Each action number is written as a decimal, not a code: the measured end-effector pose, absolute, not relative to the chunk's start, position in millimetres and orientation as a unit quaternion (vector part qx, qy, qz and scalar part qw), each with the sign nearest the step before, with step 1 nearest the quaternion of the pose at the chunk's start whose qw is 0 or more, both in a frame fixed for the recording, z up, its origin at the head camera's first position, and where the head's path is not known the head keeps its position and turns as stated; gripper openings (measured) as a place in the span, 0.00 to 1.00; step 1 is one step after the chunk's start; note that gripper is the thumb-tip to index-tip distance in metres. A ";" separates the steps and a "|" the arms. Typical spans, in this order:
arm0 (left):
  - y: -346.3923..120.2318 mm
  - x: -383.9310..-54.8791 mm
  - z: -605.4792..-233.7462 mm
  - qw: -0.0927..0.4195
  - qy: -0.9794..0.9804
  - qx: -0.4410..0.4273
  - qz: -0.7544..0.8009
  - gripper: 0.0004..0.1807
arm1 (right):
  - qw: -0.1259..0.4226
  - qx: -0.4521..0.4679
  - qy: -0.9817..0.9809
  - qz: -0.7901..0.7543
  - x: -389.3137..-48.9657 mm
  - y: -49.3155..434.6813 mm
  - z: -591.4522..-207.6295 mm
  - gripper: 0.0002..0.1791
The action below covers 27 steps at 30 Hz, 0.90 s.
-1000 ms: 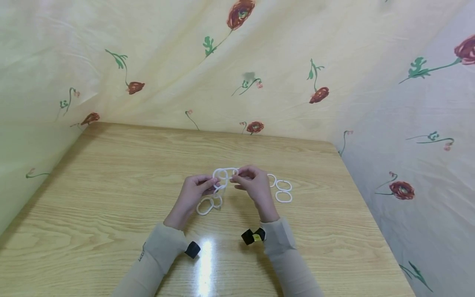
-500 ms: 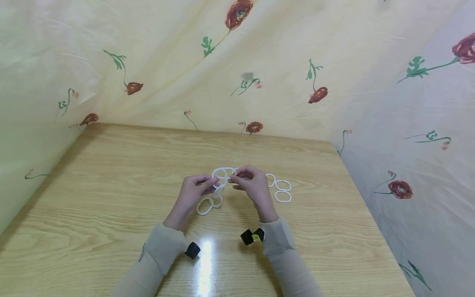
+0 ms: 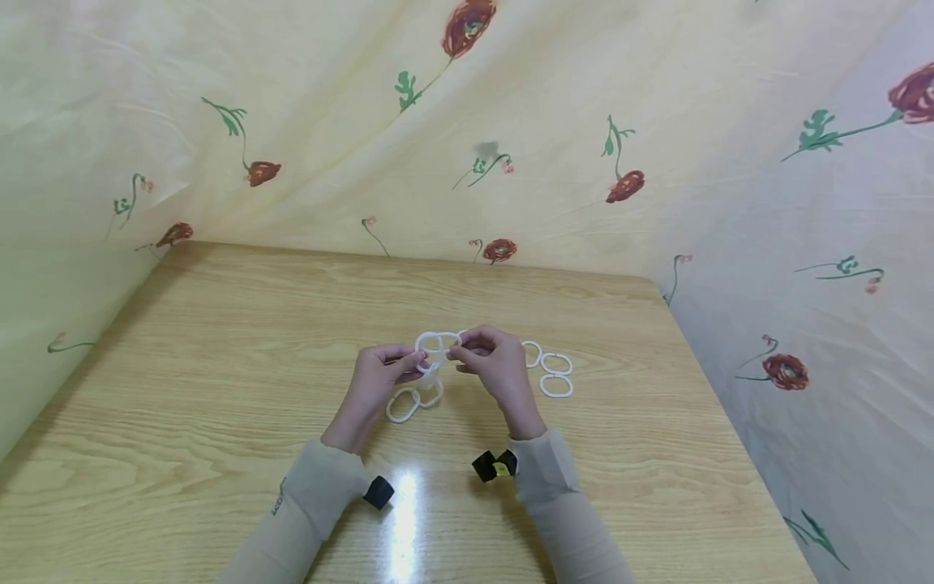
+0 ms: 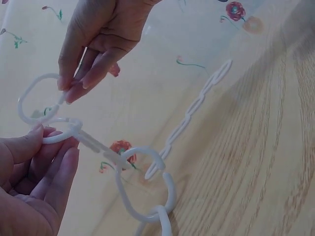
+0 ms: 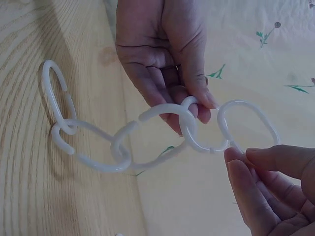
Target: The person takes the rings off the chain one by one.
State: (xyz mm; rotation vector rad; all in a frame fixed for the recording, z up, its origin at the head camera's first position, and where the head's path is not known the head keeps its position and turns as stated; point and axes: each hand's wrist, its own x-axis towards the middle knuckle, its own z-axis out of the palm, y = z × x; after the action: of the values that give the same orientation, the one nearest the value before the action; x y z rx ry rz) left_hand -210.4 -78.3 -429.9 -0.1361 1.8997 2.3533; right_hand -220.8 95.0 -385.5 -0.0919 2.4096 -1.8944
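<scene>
My left hand (image 3: 383,377) pinches the end link (image 5: 203,146) of a white plastic chain between thumb and fingers. Several joined oval links (image 5: 93,147), each with a small gap in its side, hang from it down to the tabletop. Opposite, my right hand (image 3: 498,365) pinches another white link (image 5: 248,104) by its side. In the right wrist view this link's edge meets the end link near both sets of fingertips; whether they interlock I cannot tell. The lowest link (image 3: 403,405) of the chain lies on the table, left of centre.
More white links (image 3: 557,385) lie on the wooden table (image 3: 255,324) beyond my right hand. The left wrist view shows a row of links (image 4: 197,105) stretching away. Flowered cloth (image 3: 328,162) hangs at the back and both sides. Each wrist carries a small black camera (image 3: 379,492).
My right hand has shifted slightly left, bringing its link closer over the one in my left hand. The hanging part of the chain has swung a little.
</scene>
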 end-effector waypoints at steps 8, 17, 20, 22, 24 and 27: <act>-77.4 -210.1 -430.0 0.059 0.627 -0.048 0.775 0.11 | 0.036 -0.030 0.783 -0.620 -220.8 97.9 -383.0 0.05; -78.5 -210.2 -431.9 0.059 0.624 -0.033 0.778 0.12 | 0.029 -0.007 0.777 -0.629 -224.8 110.0 -378.2 0.09; -78.8 -210.1 -432.0 0.059 0.620 -0.032 0.781 0.12 | 0.027 0.001 0.773 -0.634 -226.2 114.7 -376.1 0.10; -78.8 -209.7 -431.4 0.059 0.618 -0.033 0.783 0.12 | 0.023 0.003 0.771 -0.636 -227.5 117.5 -375.9 0.09; -78.8 -209.3 -430.9 0.059 0.617 -0.033 0.784 0.12 | 0.019 0.005 0.771 -0.636 -228.5 119.9 -376.6 0.10; -78.9 -209.3 -430.4 0.060 0.618 -0.034 0.783 0.11 | 0.017 0.007 0.772 -0.636 -230.5 123.7 -379.3 0.10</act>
State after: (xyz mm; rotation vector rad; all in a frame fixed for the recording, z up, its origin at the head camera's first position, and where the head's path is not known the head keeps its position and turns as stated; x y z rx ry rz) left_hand -209.3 -78.9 -430.4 -0.1040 1.8720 2.3696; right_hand -230.5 123.7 -379.3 0.0216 2.3992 -1.9753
